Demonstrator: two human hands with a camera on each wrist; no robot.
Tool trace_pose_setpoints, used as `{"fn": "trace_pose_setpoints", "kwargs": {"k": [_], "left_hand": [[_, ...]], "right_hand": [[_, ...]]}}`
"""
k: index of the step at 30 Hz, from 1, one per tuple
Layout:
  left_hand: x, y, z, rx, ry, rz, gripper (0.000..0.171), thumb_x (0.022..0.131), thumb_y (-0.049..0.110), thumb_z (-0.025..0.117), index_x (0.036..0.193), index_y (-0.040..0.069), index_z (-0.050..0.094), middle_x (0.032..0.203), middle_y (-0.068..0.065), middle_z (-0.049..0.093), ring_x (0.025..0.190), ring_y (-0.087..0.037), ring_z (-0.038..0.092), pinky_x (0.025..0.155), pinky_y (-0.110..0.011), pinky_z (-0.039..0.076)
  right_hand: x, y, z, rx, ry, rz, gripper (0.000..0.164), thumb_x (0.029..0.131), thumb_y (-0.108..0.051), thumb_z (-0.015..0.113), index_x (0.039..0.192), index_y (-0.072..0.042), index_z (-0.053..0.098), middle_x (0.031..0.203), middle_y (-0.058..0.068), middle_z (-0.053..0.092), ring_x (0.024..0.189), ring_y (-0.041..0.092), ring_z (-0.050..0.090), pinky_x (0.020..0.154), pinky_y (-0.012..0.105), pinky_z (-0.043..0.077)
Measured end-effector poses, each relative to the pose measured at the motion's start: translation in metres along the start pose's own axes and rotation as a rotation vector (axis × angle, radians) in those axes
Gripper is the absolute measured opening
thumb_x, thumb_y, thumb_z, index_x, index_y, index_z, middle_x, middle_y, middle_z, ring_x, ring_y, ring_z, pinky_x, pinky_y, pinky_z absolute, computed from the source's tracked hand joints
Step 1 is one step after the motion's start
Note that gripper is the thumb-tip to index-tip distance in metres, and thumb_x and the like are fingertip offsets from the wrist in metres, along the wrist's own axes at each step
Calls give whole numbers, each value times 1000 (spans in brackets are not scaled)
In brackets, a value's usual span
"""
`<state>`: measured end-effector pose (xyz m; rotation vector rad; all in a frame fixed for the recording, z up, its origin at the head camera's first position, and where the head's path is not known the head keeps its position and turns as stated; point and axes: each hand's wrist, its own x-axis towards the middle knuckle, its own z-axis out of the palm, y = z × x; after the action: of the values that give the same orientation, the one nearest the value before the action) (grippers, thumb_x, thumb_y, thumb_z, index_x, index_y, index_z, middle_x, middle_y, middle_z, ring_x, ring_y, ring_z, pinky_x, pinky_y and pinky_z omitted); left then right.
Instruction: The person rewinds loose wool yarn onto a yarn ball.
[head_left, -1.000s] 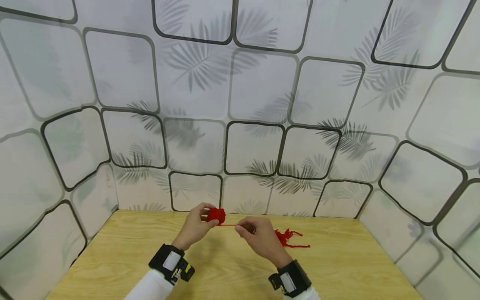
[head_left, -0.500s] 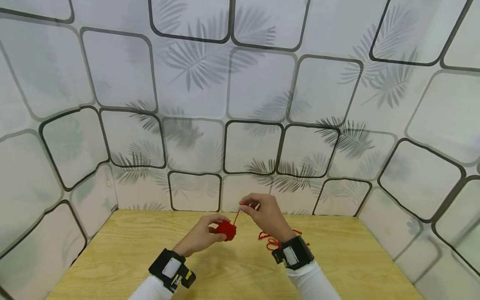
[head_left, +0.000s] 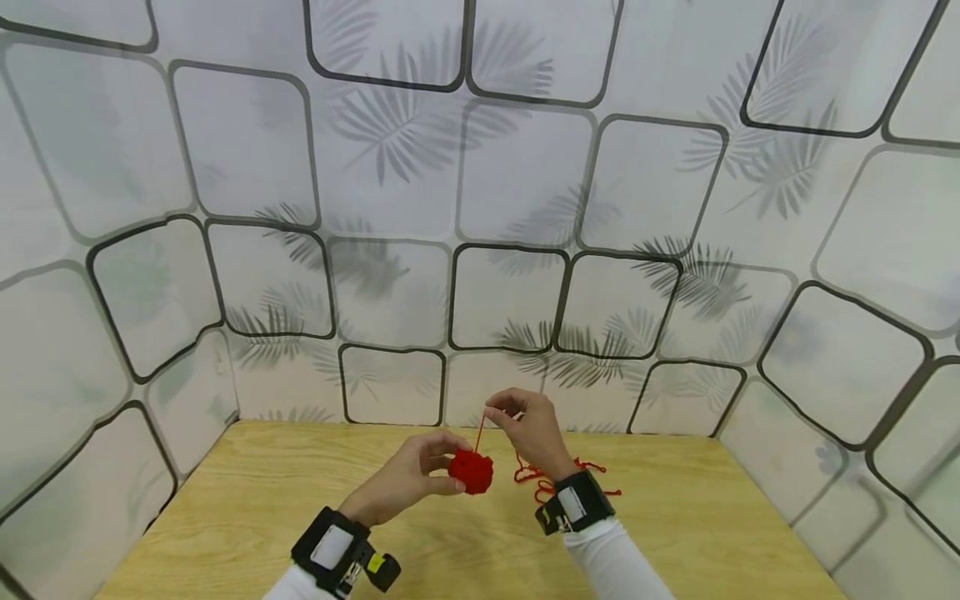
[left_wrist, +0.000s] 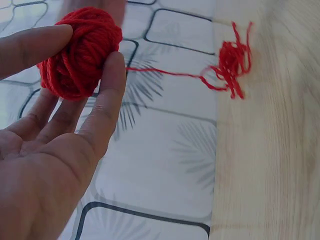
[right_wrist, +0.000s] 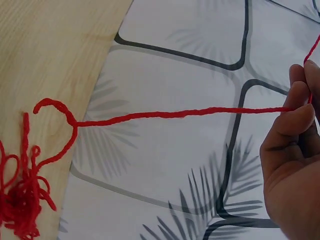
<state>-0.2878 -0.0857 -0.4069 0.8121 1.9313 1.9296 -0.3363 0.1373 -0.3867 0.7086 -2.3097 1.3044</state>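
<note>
A ball of red yarn [head_left: 471,472] is held above the table between the thumb and fingers of my left hand [head_left: 401,479]. In the left wrist view the wound strands of the yarn ball [left_wrist: 82,55] show clearly. My right hand [head_left: 531,429] is higher and to the right, pinching the yarn strand [head_left: 480,433] that rises from the ball. From those fingers the strand [right_wrist: 170,114] also runs down to a loose tangle of red yarn [head_left: 547,481], partly hidden behind the right wrist in the head view. In the right wrist view the tangle [right_wrist: 22,205] lies in loops.
The light wooden table [head_left: 262,500] carries the tangle right of centre. A patterned cloth wall [head_left: 390,292] rises behind the table's back edge and along both sides. Each wrist wears a black camera band [head_left: 330,550].
The left hand has moved right and lower with the yarn ball. My right hand has risen, so the strand between them now slants steeply upward rather than lying level.
</note>
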Motion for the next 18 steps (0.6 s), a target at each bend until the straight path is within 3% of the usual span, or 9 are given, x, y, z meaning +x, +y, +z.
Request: {"fn": "trace_pose_setpoints", "kwargs": {"k": [8,13,18], "left_hand": [[1,5,0,-131,94,98,44,95,4,69,133,-5,49,134,-16,54,118,-30,61,97,-37,53],[5,5,0,-160,209,124,47,94,5,70,133,-7,48,133,-19,55,114,-29,63,97,-35,53],[9,3,0,-154,361,97,47,94,4,71,135,-6,50,133,-22,57,114,-30,64,96,-35,54]], "right_hand": [[-20,8,18,70,-71,123,8,95,-4,69,101,-4,74,89,5,71,75,20,65,62,26,54],[-36,5,30,90,-133,147,10,94,-5,70,103,-2,73,85,9,70,68,23,67,51,24,51],[-46,-4,36,90,-161,131,7,94,-10,72,98,-5,74,85,3,71,63,14,65,52,25,52]]}}
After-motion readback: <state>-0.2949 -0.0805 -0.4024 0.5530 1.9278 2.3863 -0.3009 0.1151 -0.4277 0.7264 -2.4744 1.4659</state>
